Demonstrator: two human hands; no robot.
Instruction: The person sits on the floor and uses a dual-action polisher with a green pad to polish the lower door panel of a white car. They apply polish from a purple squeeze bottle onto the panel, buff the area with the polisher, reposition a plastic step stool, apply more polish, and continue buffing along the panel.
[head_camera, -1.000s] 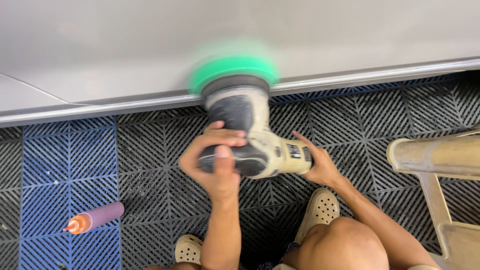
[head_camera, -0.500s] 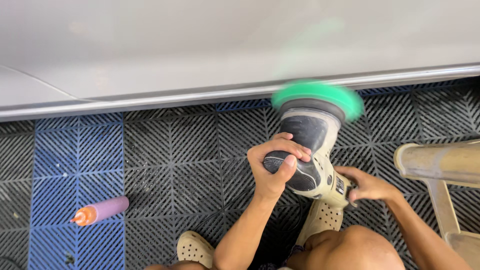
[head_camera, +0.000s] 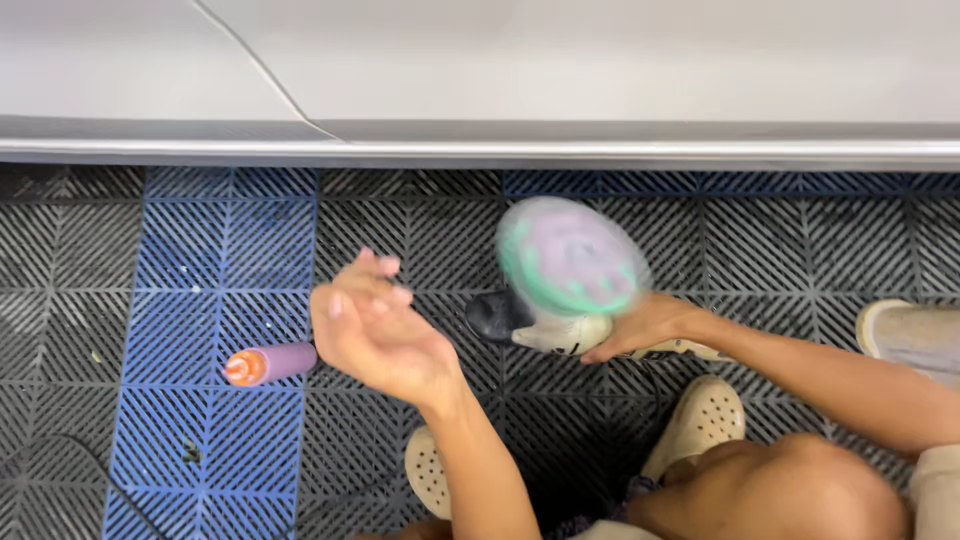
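Bare arms, no sleeves, bare knee (head_camera: 790, 490), plus cream perforated clogs (head_camera: 700, 420) on both feet, beige shorts edge.

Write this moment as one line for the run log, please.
right hand: holds polisher, green pad face-up | left hand: open, empty, above purple bottle | floor: grid tiles | white car panel
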